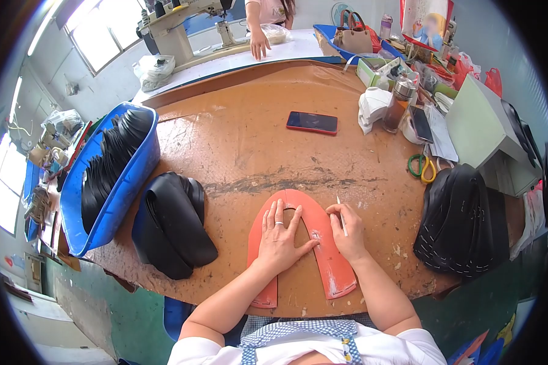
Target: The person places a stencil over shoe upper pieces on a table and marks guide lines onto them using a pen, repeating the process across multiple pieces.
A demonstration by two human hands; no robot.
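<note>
A flat orange-red horseshoe-shaped template point(333, 269) lies on the brown tabletop in front of me, its curved end away from me. My left hand point(279, 242) rests on its left arm and across the gap, fingers spread, with a ring on one finger. My right hand point(351, 238) is closed around a thin white pen-like stick point(343, 218), at the template's right outer edge. Whether the stick's lower tip touches anything is hidden by the fingers. White marks show on the template's right arm.
Black folded leather pieces point(172, 225) lie at left beside a blue basin point(119, 204) full of black pieces. At right are stitched black pieces point(453, 225), scissors point(429, 169) and a bottle point(400, 104). A phone point(312, 122) lies ahead. Another person's hand point(259, 44) is at the far table.
</note>
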